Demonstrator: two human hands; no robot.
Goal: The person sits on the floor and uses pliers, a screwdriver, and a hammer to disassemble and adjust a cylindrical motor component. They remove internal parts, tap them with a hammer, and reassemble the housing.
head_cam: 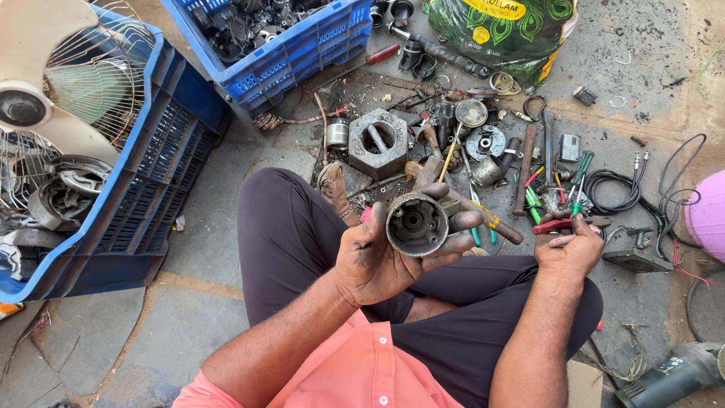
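My left hand (377, 253) grips a round, grimy metal motor housing (416, 224), its open end facing up toward me. My right hand (568, 248) holds a red-handled tool (563, 224) lying across its fingers, just right of the housing. I sit cross-legged in dark trousers on a stone floor. Beyond my hands lies a heap of parts and tools: a hexagonal metal block (377, 141), a small metal cylinder (337, 134), a hammer (522, 170), and screwdrivers with green handles (580, 172).
A blue crate (162, 174) at left holds fan guards and motor parts. A second blue crate (291, 57) stands ahead. A green sack (506, 30), black cables (615, 189), a pink round object (708, 215) and a power tool (668, 374) lie at right.
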